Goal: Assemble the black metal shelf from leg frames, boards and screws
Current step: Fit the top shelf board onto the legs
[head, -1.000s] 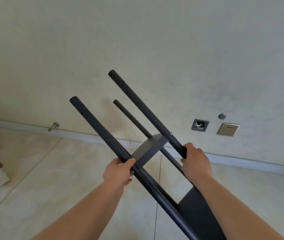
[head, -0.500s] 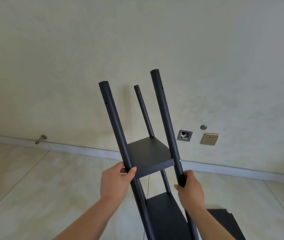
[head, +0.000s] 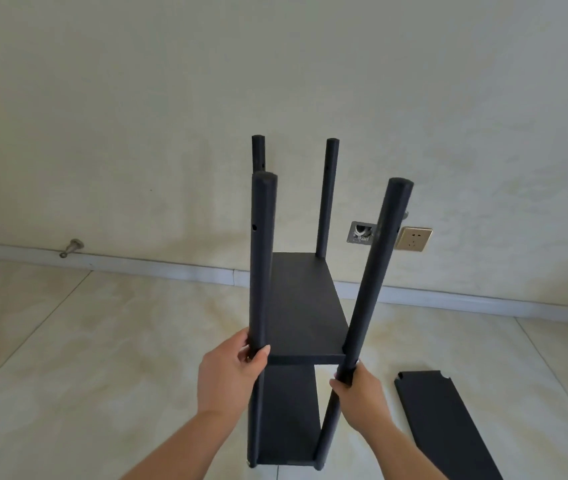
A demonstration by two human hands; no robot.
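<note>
The tiled floor (head: 102, 341) bears the upright black shelf (head: 303, 306); a loose black board (head: 449, 427) lies beside it.

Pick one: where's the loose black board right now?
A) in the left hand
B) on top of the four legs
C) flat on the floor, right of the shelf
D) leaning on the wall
C: the loose board lies flat on the floor tiles to the right of the shelf, touching neither hand.

Shelf (head: 305, 306) stands on the floor (head: 102, 341) — loose board (head: 449, 427) lies right of it.
</note>
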